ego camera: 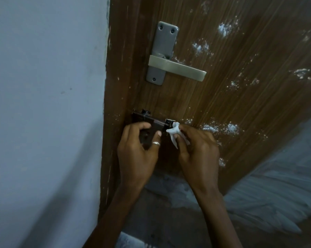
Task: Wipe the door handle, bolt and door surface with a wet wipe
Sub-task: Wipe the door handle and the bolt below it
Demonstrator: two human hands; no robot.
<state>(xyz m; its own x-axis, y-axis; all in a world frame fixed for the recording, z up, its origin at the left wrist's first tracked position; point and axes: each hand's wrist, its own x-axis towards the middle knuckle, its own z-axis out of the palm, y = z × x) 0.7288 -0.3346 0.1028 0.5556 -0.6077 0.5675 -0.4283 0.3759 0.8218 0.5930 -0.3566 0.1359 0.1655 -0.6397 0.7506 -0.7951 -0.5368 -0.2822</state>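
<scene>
A crumpled white wipe (175, 132) is pinched between the thumb and fingertips of the right hand (197, 149) and pressed against the right end of the bolt (152, 121). The bolt's dark hanging part is gripped by the curled fingers and thumb of the left hand (137, 151), on which a ring (155, 143) is worn. The bolt is fixed low on the brown door (213, 97), near its left edge. Above it, a metal handle (177, 68) is seen, touched by neither hand. White specks and smears are scattered over the door to the right of the handle and bolt. A pale wall (43, 104) lies to the left. The bolt step is judged to be in hand. The door surface is not yet wiped. Whether the handle is done cannot be told.
</scene>
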